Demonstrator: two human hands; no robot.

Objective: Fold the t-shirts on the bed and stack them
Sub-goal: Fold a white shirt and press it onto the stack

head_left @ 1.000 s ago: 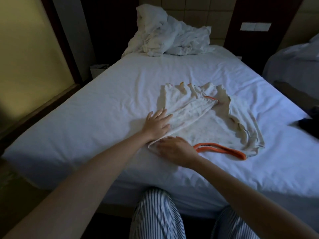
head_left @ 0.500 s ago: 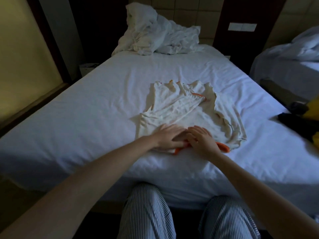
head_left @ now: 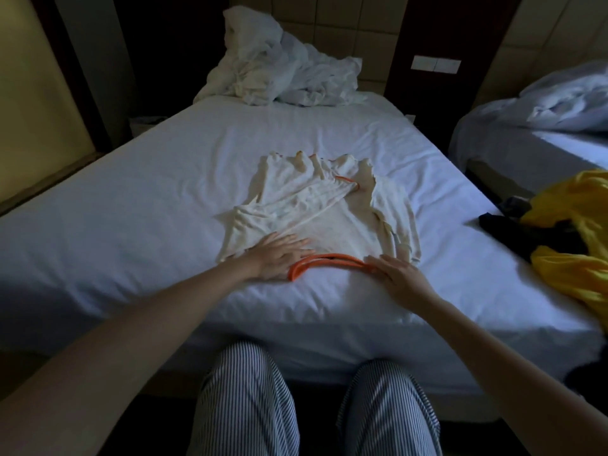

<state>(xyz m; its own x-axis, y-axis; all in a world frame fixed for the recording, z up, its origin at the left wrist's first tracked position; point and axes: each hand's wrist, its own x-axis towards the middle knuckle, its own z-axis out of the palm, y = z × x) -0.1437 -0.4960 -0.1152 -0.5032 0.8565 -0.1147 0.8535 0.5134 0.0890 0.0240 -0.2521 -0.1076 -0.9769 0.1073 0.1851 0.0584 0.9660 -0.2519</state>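
The left hand (head_left: 279,255) and right hand (head_left: 398,274) have slid apart along the t-shirt (head_left: 329,212), uncovering its orange collar (head_left: 329,257).

Outstretched, the left hand (head_left: 279,256) and right hand (head_left: 399,274) lie flat (palms down), apart.

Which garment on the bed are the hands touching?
The cream t-shirt with the orange collar: left hand and right hand touch it. The yellow garment and black garment lie untouched.

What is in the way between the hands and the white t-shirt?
Nothing visible. The left hand lies flat on the cream cotton t-shirt with the orange collar, and the right hand touches that collar's right end, on the white bed.
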